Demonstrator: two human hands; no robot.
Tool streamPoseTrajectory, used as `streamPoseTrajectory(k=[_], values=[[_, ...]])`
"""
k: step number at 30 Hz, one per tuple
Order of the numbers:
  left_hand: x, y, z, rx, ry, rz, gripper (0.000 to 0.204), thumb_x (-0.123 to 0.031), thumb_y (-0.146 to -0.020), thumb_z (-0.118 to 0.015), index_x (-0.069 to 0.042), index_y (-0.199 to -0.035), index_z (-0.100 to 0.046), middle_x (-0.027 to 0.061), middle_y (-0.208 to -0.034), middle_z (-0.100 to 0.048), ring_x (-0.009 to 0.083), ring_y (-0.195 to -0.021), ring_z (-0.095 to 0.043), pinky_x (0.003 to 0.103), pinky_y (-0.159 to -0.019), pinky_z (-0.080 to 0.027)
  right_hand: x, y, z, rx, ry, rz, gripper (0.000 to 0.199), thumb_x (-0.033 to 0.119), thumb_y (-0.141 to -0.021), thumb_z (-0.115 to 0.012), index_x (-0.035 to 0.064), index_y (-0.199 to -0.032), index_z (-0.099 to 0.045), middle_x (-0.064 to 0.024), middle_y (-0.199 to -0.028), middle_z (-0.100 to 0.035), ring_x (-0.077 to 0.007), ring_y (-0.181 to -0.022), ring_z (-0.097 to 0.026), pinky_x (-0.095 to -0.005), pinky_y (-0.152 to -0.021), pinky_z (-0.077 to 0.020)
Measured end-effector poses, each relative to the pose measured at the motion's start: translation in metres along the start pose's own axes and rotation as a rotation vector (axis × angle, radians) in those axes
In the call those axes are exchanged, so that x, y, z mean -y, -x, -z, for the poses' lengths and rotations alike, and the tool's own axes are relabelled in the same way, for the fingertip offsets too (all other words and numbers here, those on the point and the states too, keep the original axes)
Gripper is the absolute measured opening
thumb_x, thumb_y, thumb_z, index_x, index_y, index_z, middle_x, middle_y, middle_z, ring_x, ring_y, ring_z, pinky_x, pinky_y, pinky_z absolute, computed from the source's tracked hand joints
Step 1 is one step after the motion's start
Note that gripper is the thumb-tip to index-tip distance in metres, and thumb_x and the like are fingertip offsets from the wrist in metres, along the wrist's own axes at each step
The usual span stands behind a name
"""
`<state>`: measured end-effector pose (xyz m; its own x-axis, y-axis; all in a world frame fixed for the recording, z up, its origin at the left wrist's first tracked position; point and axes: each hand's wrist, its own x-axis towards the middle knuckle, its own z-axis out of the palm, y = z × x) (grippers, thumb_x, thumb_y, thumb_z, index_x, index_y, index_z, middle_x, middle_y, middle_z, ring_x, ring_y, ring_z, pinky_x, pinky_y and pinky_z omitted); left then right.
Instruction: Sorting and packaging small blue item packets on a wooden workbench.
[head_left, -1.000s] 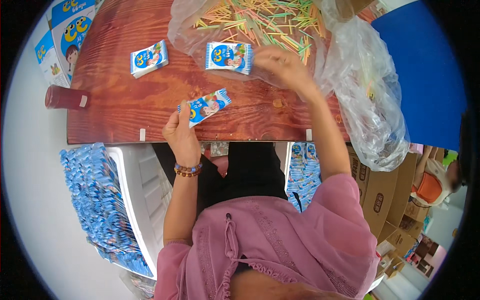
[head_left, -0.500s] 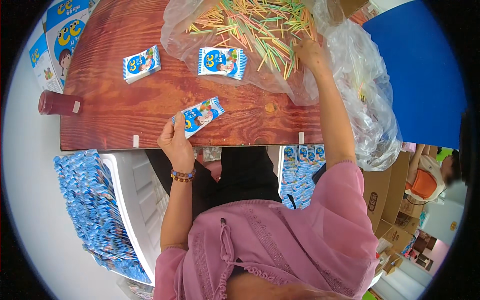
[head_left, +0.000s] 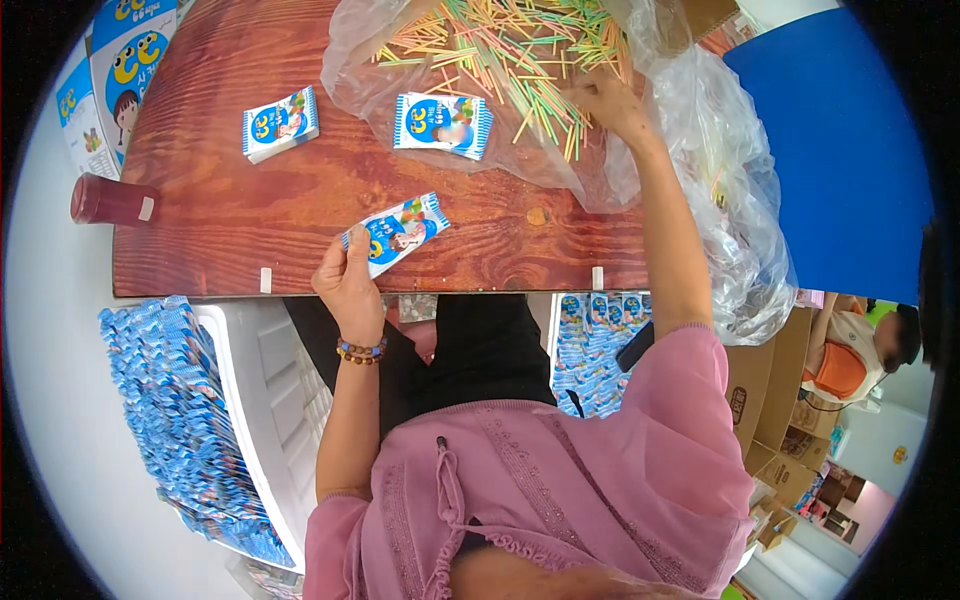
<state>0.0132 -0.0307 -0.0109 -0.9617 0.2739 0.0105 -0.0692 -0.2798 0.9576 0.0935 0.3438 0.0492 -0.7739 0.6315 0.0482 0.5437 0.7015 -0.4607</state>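
My left hand [head_left: 347,283] pinches a blue-and-white printed packet [head_left: 405,235] by its lower left end, just above the table's near edge. At the far right my right hand [head_left: 612,104] reaches into a heap of thin coloured sticks [head_left: 540,70], yellow, green, pink and orange. Its fingers are curled together at the heap's edge; whatever they hold is hidden. The sticks lie on a clear plastic bag [head_left: 350,55]. One stack of similar packets [head_left: 440,125] rests on the bag's near edge, and a second packet stack [head_left: 281,124] stands farther left on the wood.
The reddish wooden table [head_left: 200,235] bears a dark red cup-like container [head_left: 112,200] at its left edge. Below stand a white bin [head_left: 255,400] beside many blue packets [head_left: 185,420] and another packet-filled container [head_left: 590,350]. A blue panel [head_left: 850,150], cardboard boxes [head_left: 765,390] and another person [head_left: 855,350] are at right.
My right hand has shifted slightly left and farther into the sticks, its fingers drawing together. My left hand keeps the packet in nearly the same place. The view has shifted a little.
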Motion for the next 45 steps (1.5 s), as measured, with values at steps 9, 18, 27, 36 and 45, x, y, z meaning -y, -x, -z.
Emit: streamPoseTrajectory(k=[9, 18, 27, 36, 45], values=[[0.0, 0.001, 0.0, 0.003, 0.023, 0.023, 0.017, -0.01, -0.092, -0.06, 0.004, -0.096, -0.067, -0.0017, -0.083, -0.063, 0.0011, -0.073, -0.053, 0.018, -0.064, -0.045, 0.026, -0.002, -0.022, 0.119, 0.377, 0.059, 0.052, 0.039, -0.076, -0.066, 0.0017, -0.112, -0.062, -0.0176, -0.11, -0.063, -0.0321, -0.106, -0.059, -0.0391, -0.087, -0.0466], [0.004, 0.0, 0.004, 0.007, 0.038, 0.034, 0.016, -0.009, -0.091, -0.061, 0.004, -0.096, -0.067, -0.0022, -0.084, -0.062, 0.0007, -0.073, -0.053, 0.018, -0.064, -0.045, 0.04, 0.01, -0.038, 0.143, 0.204, 0.037, 0.035, 0.025, -0.086, -0.053, -0.0029, -0.107, -0.055, -0.0288, -0.109, -0.058, -0.0416, -0.102, -0.057, -0.0476, -0.085, -0.0455], [0.001, 0.0, 0.001, 0.016, 0.029, 0.032, 0.016, -0.01, -0.092, -0.06, 0.004, -0.097, -0.067, -0.0026, -0.084, -0.062, 0.0008, -0.073, -0.053, 0.018, -0.064, -0.045, -0.003, 0.007, -0.039, -0.032, -0.144, 0.014, 0.029, 0.024, -0.092, -0.048, -0.0023, -0.104, -0.055, -0.0213, -0.104, -0.062, -0.0323, -0.093, -0.06, -0.0403, -0.08, -0.046], [0.002, -0.001, 0.002, 0.008, 0.065, 0.04, 0.017, -0.01, -0.092, -0.06, 0.005, -0.097, -0.067, -0.0012, -0.084, -0.063, 0.001, -0.073, -0.053, 0.018, -0.064, -0.045, 0.008, 0.011, -0.049, -0.175, -0.971, 0.046, 0.016, 0.013, -0.096, -0.045, 0.0017, -0.105, -0.052, -0.0114, -0.098, -0.067, -0.0169, -0.082, -0.057, -0.0321, -0.079, -0.0458], [0.005, -0.001, 0.007, 0.044, 0.105, 0.031, 0.015, -0.008, -0.093, -0.057, 0.004, -0.098, -0.065, 0.0018, -0.089, -0.065, 0.004, -0.076, -0.059, 0.02, -0.068, -0.047, 0.02, 0.031, -0.062, -0.184, -0.673, 0.051, 0.021, 0.014, -0.095, -0.051, 0.004, -0.113, -0.053, -0.0044, -0.086, -0.062, -0.0092, -0.069, -0.05, -0.0266, -0.064, -0.0433]])
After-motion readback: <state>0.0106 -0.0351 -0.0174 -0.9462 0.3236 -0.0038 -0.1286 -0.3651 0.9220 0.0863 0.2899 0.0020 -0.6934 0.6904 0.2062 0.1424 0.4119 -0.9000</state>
